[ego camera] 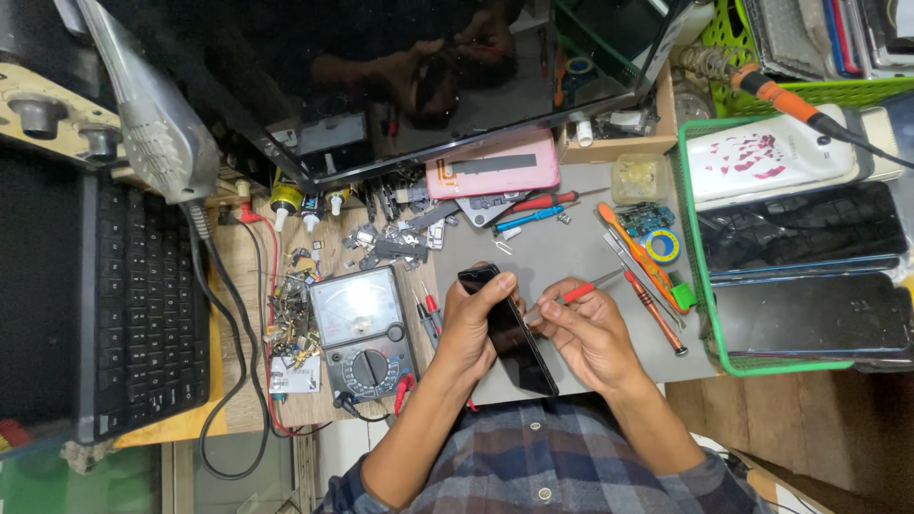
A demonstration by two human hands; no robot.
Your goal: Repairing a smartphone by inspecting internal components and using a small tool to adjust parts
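On grey mat (571, 257), left hand (471, 324) gripping phone (509, 333), right hand (586, 333) on screwdriver (571, 293)

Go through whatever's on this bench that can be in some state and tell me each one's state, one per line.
Black phone: screen dark, gripped on edge in the left hand.
Red-handled tweezers: pinched in the right hand, tip at the phone's edge.
Analog multimeter: lying face up, probes beside it.
Monitor: dark, reflecting the hands.
Soldering iron: resting over the green basket.
Keyboard: untouched.

Black phone (509, 333) tilted, red-handled tweezers (571, 293) at edge
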